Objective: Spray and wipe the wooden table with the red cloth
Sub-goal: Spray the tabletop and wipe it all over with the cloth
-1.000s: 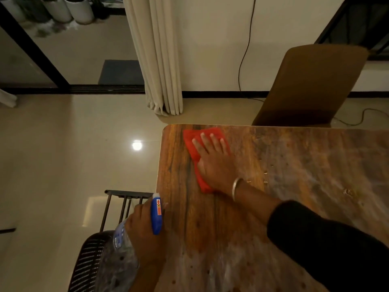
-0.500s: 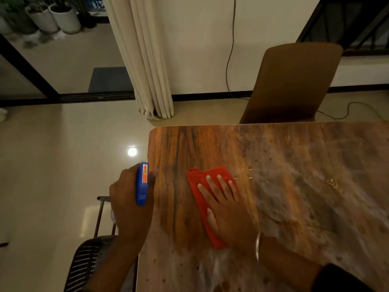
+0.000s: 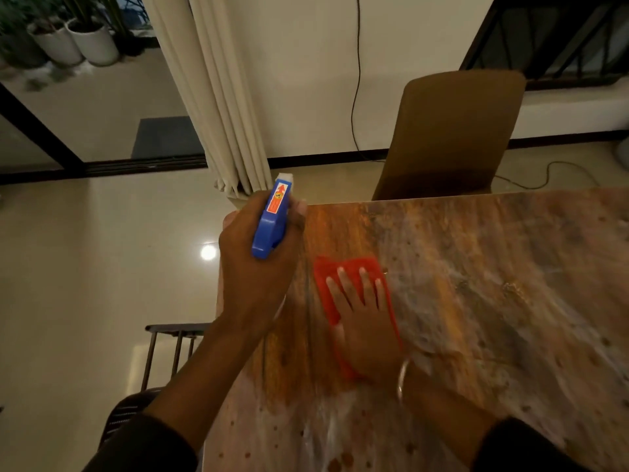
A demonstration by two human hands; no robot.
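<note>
At far left, 2 white round plant pots [image 3: 76,42] stand outside a glass door, and a cream pleated curtain [image 3: 218,97] hangs beside it. The left hand [image 3: 258,264] grips a blue plastic spray bottle head [image 3: 272,219], fingers curled round it, held above the left edge of the worn wooden table [image 3: 493,301]. Just to its right, the right hand [image 3: 366,321] presses flat, fingers straight and spread, on a red rectangular cloth [image 3: 340,267] lying on the tabletop. A brown padded chair [image 3: 452,134] stands behind the table.
</note>
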